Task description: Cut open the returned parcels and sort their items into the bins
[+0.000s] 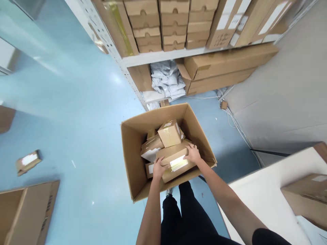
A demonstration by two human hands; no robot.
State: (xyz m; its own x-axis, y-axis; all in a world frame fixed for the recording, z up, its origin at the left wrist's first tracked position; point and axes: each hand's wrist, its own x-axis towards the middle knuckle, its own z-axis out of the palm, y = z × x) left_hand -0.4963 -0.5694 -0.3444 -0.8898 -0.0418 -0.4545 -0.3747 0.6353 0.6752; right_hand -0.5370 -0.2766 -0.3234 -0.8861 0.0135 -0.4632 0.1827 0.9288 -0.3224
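Head view: The left hand [158,168] and right hand [193,153] hold opposite ends of a taped box [173,154], fingers curled over its edges, presumably to keep it level. The box lies inside a large open carton [133,153], label upward. A smaller box [170,136] sits directly behind it; a further package [152,145] lies tilted beside that, probably because the pile is loose. The carton walls limit sideways movement. A shelf [166,57] stands ahead, a white table [268,183] at right.
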